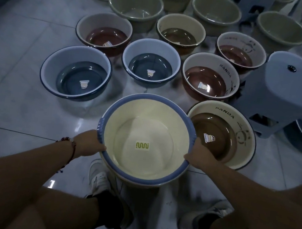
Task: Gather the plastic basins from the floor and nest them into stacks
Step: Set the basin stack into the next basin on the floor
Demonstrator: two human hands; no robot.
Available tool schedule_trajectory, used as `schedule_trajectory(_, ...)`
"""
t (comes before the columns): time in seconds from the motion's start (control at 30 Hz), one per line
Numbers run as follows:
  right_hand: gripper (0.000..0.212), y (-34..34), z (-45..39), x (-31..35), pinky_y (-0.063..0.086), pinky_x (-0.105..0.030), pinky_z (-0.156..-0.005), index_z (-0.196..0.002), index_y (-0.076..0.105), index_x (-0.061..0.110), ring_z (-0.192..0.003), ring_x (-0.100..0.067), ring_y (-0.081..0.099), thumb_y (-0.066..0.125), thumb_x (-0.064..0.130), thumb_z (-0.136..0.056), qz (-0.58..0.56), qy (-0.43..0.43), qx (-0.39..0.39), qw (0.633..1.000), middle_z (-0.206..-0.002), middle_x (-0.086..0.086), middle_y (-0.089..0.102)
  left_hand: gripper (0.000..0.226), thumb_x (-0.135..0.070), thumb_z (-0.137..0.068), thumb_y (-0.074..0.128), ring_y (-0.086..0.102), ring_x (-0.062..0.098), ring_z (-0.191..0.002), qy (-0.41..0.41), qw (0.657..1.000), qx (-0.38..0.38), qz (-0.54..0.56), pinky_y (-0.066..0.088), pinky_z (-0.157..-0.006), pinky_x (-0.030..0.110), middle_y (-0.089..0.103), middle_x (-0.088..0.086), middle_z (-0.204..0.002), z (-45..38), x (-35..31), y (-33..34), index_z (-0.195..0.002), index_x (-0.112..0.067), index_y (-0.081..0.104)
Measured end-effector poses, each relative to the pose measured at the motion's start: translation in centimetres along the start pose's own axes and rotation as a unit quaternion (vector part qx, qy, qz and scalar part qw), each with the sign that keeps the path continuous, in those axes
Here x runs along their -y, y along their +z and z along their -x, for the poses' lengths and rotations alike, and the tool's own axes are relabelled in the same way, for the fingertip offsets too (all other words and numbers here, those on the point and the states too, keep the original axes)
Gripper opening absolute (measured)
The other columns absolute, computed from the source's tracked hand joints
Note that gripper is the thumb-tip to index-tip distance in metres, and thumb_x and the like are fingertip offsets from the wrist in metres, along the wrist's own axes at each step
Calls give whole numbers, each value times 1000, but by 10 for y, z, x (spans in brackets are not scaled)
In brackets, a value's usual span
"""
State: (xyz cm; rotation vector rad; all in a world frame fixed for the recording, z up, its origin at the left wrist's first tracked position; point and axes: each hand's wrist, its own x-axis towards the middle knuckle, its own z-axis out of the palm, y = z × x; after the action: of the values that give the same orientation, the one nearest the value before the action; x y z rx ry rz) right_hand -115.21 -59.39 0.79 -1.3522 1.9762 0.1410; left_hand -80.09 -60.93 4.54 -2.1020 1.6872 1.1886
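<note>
Presently the tiled floor (pixel 16 102) carries a wide spread of basins, well over a dozen, mostly set singly and near one another. Largest hazard, in my judgement: the crowding. A grey plastic stool (pixel 281 87) lies tipped on its side at the right, and the panda-print basin (pixel 246 129) sits just beside the held one, so a careless swing could knock either. The cream basin with a blue rim (pixel 146 138) is held low between the person's shoes, its base hidden, so I cannot tell whether it rests on the floor. Its rim looks thick and layered, possibly several already nested; uneven seating could jam them. A small green label shows inside. The left hand (pixel 89 142) and the right hand (pixel 199 153) each clasp opposite sides of that rim.
</note>
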Motion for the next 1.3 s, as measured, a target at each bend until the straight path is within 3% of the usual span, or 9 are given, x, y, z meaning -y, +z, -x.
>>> schedule_trajectory(0.2,108,12,-7,0,44,-46,-106,-156,-4,17,-136,-35,40,70,25,-78,20,-19,27,999,-162,-10,5,32,-26,-90,63,64,22,-95,31,997,46,-62,48,-76,25,66,13,-110,-26,20,16,-116,-8,59)
schedule_trajectory(0.27,108,11,-11,1,45,-46,-105,-156,-7,17,-137,-37,39,69,25,-80,38,-16,35,999,-164,-9,-4,77,-32,-91,64,62,19,-90,41,995,50,-71,47,-75,25,64,11,-109,-28,20,21,-150,-7,22)
schedule_trajectory(0.4,106,7,-20,-3,47,-42,-100,-156,-5,21,-131,-36,46,68,27,-80,58,-36,37,997,-163,-10,0,118,-28,-87,68,60,13,-73,44,992,49,-109,48,-63,22,63,4,-85,-24,15,28,-146,-6,-32)
schedule_trajectory(0.57,110,5,-21,-11,42,-50,-107,-155,-12,24,-138,-36,38,69,30,-82,75,-54,63,994,-164,-7,-7,121,-26,-83,72,65,18,-85,29,994,39,-94,54,-73,28,67,8,-95,-27,14,28,-149,-6,-28)
schedule_trajectory(0.8,112,-19,-25,-34,38,-52,-111,-155,-12,28,-138,-37,39,72,31,-81,28,-29,74,996,-162,-13,15,92,-24,-91,66,59,19,-107,78,985,81,-132,44,-69,7,56,7,-121,-22,-21,17,-156,-12,2)
schedule_trajectory(0.93,97,-33,-22,-44,43,-46,-107,-156,7,22,-131,-31,46,72,28,-84,-3,-16,50,999,-153,-12,31,96,-41,-90,61,54,22,-121,99,962,119,-224,50,-95,31,41,12,-147,-24,-48,26,-157,-20,-4)
schedule_trajectory(1.03,90,-41,-15,-57,40,-49,-109,-154,17,23,-139,-31,39,69,43,-84,-24,-7,25,999,-159,-11,25,91,-51,-90,54,40,30,-136,165,936,44,-308,46,-104,41,11,13,-162,-20,-88,31,-156,-28,-6)
schedule_trajectory(1.13,93,-56,4,-75,30,-42,-117,-157,13,20,-147,-29,24,65,49,-86,-19,-8,-14,1000,-164,-8,11,84,-58,-92,47,32,33,-141,235,915,-23,-327,40,-108,46,4,10,-164,-10,-141,40,-155,-33,-3)
schedule_trajectory(1.3,88,-84,50,-140,40,-46,-109,-151,28,30,-136,-32,41,53,63,-73,-30,47,-72,996,-154,-8,37,78,-56,-94,46,29,33,-143,323,881,-37,-344,34,-110,48,9,11,-163,19,-232,66,-156,-31,6)
